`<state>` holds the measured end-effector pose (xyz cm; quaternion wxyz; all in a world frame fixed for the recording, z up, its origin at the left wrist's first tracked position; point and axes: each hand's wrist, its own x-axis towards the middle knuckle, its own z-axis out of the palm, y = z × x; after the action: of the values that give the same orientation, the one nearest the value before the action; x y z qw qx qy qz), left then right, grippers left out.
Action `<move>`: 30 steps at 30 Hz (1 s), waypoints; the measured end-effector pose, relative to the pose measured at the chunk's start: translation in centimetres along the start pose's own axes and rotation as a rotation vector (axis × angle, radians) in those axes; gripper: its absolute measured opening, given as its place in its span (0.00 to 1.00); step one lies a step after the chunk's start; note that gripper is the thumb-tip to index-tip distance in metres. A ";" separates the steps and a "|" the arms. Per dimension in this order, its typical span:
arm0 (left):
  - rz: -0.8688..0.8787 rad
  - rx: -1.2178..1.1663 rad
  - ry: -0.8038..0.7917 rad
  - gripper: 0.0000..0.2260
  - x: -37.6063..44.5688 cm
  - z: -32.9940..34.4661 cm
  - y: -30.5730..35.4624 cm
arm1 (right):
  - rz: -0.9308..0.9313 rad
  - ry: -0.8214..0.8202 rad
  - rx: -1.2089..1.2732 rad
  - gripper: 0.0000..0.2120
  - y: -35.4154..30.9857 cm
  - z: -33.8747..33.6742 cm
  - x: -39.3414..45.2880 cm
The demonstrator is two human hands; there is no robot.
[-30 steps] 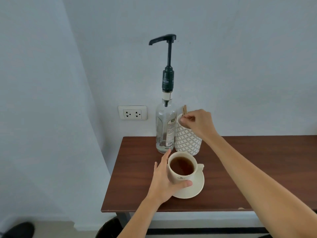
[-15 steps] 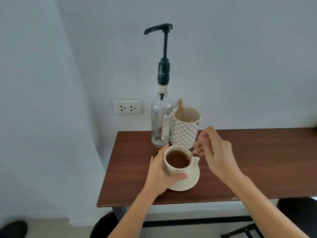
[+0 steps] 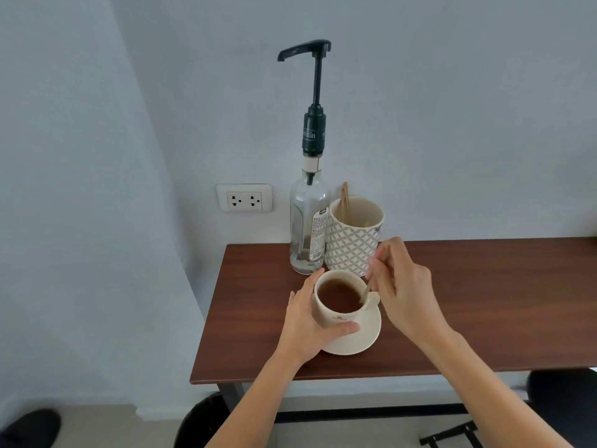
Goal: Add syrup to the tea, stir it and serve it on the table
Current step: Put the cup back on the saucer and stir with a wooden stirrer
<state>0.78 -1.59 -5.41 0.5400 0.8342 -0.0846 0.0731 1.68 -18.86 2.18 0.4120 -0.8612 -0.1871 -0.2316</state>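
A cream cup of dark tea (image 3: pixel 338 299) stands on a cream saucer (image 3: pixel 361 339) near the front left of the brown table (image 3: pixel 484 302). My left hand (image 3: pixel 308 321) wraps around the cup's left side and front. Pinched in my right hand (image 3: pixel 405 289) is a thin wooden stir stick (image 3: pixel 367 289), whose lower end dips into the tea at the cup's right rim. Behind the cup stands a clear glass syrup bottle (image 3: pixel 308 221) with a tall black pump.
A patterned white-and-grey holder (image 3: pixel 353 240) with several wooden sticks stands right of the bottle, just behind my right hand. A wall socket (image 3: pixel 244 198) sits left of the bottle. The table's left edge lies close to the cup. Dark shapes are on the floor below.
My right hand took a stick from the patterned holder and brought it down into the tea. My left hand has stayed on the cup.
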 end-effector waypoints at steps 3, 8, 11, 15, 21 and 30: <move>0.008 -0.014 -0.009 0.40 0.1 0.1 0.1 | 0.015 0.000 0.087 0.06 -1.2 1.1 -0.6; 0.002 -0.011 0.014 0.40 0.5 -0.2 0.0 | -0.039 0.048 0.046 0.07 -0.8 1.8 2.4; 0.004 -0.007 0.016 0.41 0.3 -0.1 0.0 | -0.044 0.012 -0.036 0.04 0.4 0.5 1.5; 0.010 -0.002 0.015 0.40 0.3 -0.1 0.1 | -0.014 -0.012 0.066 0.07 -0.6 1.1 -0.1; -0.002 0.019 0.018 0.41 0.2 0.0 -0.2 | -0.044 0.023 0.004 0.09 -0.5 1.7 2.3; -0.005 0.004 0.029 0.41 0.2 0.0 -0.2 | -0.001 0.018 0.103 0.09 -1.2 2.6 1.4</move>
<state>1.01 -1.55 -5.59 0.5396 0.8344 -0.0748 0.0839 2.80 -15.89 2.26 0.4574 -0.8366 -0.1953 -0.2298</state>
